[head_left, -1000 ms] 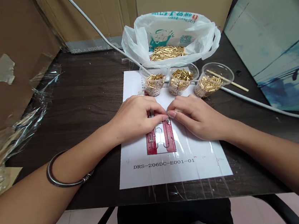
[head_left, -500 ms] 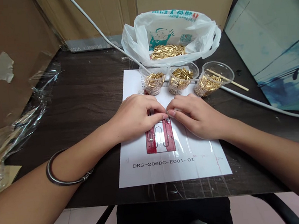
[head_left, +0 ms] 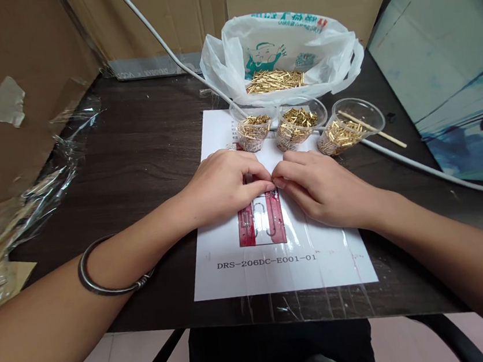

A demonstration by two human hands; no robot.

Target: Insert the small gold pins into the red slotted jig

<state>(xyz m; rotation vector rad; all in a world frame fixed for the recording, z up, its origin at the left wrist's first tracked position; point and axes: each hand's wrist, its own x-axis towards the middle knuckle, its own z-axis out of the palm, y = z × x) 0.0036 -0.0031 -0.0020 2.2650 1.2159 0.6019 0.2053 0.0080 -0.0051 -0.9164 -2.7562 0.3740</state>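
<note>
**Where my left hand (head_left: pixel 226 182) and right hand (head_left: pixel 323 186) come tip to tip, a panel (head_left: pixel 262 228) lies just below them**

With the panel as the middle of my clock, twelve pointing away from me, my left hand covers its eleven o'clock corner and my right hand rests at two. Each thumb is drawn in against its forefinger. The two sets of tips touch or all but touch; I cannot tell which, nor whether they pinch anything.

The panel, red and white with dark curved lines, is on a white sheet (head_left: pixel 218 282), the code (head_left: pixel 266 262) DRS-206DC-E001-01 at six. Clear tape (head_left: pixel 341 303) runs past the sheet's near edge onto the dark table (head_left: pixel 146 151).

Three clear cups (head_left: pixel 291 140) stand at twelve, one and two, each part filled with small gold pins (head_left: pixel 299 117). A stick (head_left: pixel 387 135) pokes out past the last; whether it lies in or behind that cup I cannot tell. Beyond them, between twelve and one, a white bag (head_left: pixel 343 56) gapes open, more gold pins inside.

A white cable (head_left: pixel 441 175) comes in from eleven, passes behind the cups and leaves at three. My bangle (head_left: pixel 106 290) sits between eight and nine.
</note>
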